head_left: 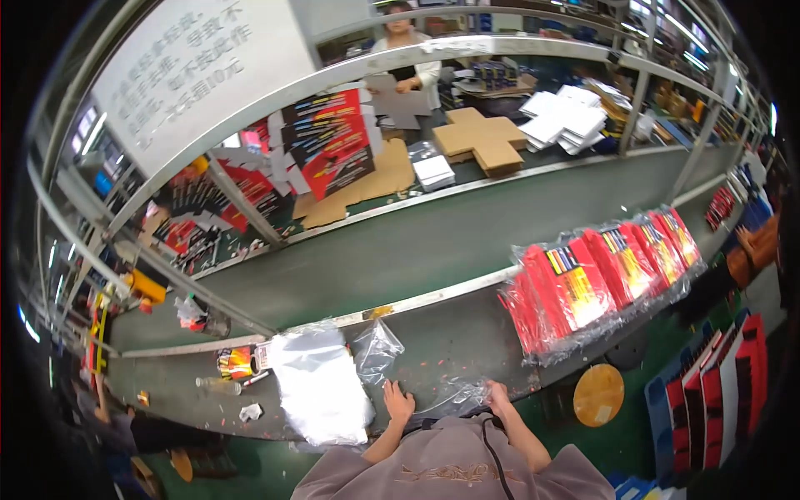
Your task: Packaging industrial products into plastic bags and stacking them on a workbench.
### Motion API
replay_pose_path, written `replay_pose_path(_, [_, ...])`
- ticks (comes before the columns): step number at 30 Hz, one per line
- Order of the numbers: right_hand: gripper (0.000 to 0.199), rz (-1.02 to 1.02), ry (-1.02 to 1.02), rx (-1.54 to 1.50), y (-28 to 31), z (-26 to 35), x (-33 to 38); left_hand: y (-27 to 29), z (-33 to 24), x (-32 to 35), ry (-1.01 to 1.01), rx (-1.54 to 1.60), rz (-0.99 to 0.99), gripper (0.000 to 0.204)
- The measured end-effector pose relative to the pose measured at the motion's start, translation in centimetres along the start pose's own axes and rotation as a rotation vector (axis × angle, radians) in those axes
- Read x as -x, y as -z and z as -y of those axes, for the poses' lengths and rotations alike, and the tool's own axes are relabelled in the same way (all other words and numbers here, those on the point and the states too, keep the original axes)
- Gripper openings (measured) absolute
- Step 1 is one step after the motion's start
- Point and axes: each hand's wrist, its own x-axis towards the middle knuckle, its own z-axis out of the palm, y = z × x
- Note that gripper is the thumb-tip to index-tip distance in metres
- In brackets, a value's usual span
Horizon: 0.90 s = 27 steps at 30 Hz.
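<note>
A clear plastic bag (454,395) lies loosely at the near edge of the dark worktable, in front of my body. My right hand (498,399) is closed on its right end, fingers pinched together. At the bag's other end, my left hand (398,403) rests low over the table with its fingers apart. Just beyond my left hand is another crumpled clear bag (379,348). To its left, a thick stack of flat clear bags (321,387) shines under the lights. Red printed packages (575,287), wrapped in clear film, stand in a row to the right.
Left of the stack lie a clear bottle (218,386), a marker (255,378) and crumpled white paper (250,412). A conveyor belt (392,262) runs behind a metal rail. Across it, a person handles cardboard. A round wooden stool (598,395) stands at right, near a blue crate (664,417).
</note>
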Motion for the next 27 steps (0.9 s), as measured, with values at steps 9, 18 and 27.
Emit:
replay_pose_path(9, [0.025,-0.139,0.129,0.506,1.9,-2.2,-1.6,0.5,-0.4,-0.2,0.04,0.077,-0.005,0.055])
replay_pose_path(18, [0.023,-0.065,0.173,0.59,2.4,-2.2,-2.3,-0.1,0.3,-0.1,0.033,0.032,0.007,0.052])
replay_pose_path(27, [0.021,-0.008,0.245,0.672,3.2,-1.9,-3.2,0.2,-0.2,0.4,0.095,0.027,-0.032,0.051])
